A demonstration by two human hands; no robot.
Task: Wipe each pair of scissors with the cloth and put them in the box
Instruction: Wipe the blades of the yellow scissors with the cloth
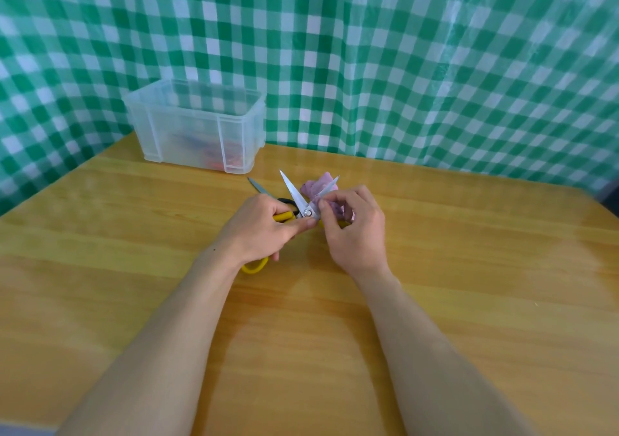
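Yellow-handled scissors (294,194) are held over the middle of the wooden table (134,234), their blades spread wide and pointing away from me. My left hand (261,231) grips the yellow handles. My right hand (355,231) holds a purple cloth (318,186) and pinches it against the right blade near the pivot. A second pair of scissors with a dark handle (259,188) lies on the table just behind my left hand, partly hidden. The clear plastic box (197,124) stands at the back left with some reddish items showing through its wall.
A green-and-white checked sheet (402,67) hangs close behind the table and box. The table's right edge (599,201) shows at the far right.
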